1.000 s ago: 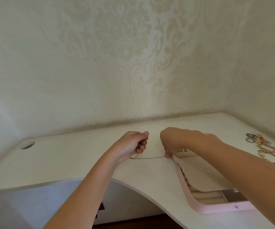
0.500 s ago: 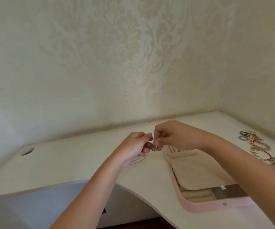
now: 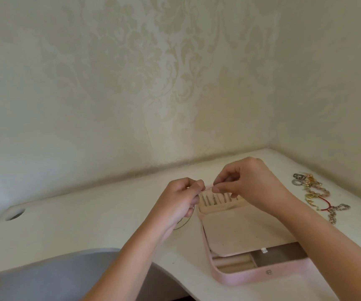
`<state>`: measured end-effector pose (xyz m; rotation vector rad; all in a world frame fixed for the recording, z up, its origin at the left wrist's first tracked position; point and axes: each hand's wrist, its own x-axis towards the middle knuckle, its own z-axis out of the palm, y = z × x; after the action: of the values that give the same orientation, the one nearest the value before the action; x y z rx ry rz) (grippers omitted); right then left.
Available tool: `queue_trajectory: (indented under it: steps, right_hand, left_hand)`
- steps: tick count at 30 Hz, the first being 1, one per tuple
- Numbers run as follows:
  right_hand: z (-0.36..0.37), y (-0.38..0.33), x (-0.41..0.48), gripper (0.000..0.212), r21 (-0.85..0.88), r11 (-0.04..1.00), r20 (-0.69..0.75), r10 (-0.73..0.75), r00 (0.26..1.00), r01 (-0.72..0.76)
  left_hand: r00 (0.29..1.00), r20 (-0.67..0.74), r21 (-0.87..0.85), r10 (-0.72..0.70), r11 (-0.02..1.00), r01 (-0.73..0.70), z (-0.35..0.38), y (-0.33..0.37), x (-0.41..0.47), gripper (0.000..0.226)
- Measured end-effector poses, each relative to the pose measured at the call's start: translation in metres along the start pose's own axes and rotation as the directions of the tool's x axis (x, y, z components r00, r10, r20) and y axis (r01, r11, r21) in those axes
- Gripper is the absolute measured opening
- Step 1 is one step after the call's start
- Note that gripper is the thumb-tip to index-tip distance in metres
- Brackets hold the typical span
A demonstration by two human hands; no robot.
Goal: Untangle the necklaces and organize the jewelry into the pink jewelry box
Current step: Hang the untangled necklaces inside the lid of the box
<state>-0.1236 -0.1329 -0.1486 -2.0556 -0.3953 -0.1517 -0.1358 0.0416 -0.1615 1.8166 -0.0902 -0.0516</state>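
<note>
The open pink jewelry box [image 3: 253, 276] lies on the white desk [image 3: 92, 224], its beige insert showing slots at the far end and compartments at the near end. My left hand [image 3: 180, 202] and my right hand [image 3: 243, 182] are raised just above the box's far left corner. Both pinch a thin chain necklace [image 3: 184, 223] between thumb and forefinger, with a short stretch between the fingertips. A loop of the chain hangs below my left hand to the desk.
A tangled heap of jewelry [image 3: 314, 195], with gold chains, silver rings and a red cord, lies on the desk at the right near the wall. A round cable hole [image 3: 14, 214] is at the far left. The desk's front edge curves inward.
The chain lay stretched on the desk between my hands. Both hands have come together and lifted it, and now hold it above the box's far corner.
</note>
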Motion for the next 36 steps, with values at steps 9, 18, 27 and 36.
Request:
queue_trajectory:
  steps: [9,18,27,36]
  right_hand:
    - [0.002,0.0,-0.008,0.016,0.402,0.915,0.023,-0.036,0.999,0.024]
    - [0.003,0.004,-0.007,0.009,0.455,0.89,0.043,-0.011,0.999,-0.01]
    - [0.004,0.012,-0.005,0.014,0.367,0.93,-0.026,0.046,0.999,-0.033]
    - [0.011,0.011,-0.013,0.035,-0.328,0.93,0.008,-0.173,0.985,0.166]
  left_hand:
    - [0.993,-0.112,-0.123,-0.026,0.992,0.012,-0.001,-0.003,-0.001,0.022]
    - [1.0,-0.017,-0.197,-0.011,0.98,0.008,0.004,0.004,-0.003,0.015]
    - [0.998,-0.045,-0.045,-0.052,0.998,0.05,0.012,0.002,0.006,0.021]
    - [0.995,-0.011,0.151,0.102,0.984,-0.099,0.012,-0.001,0.009,0.009]
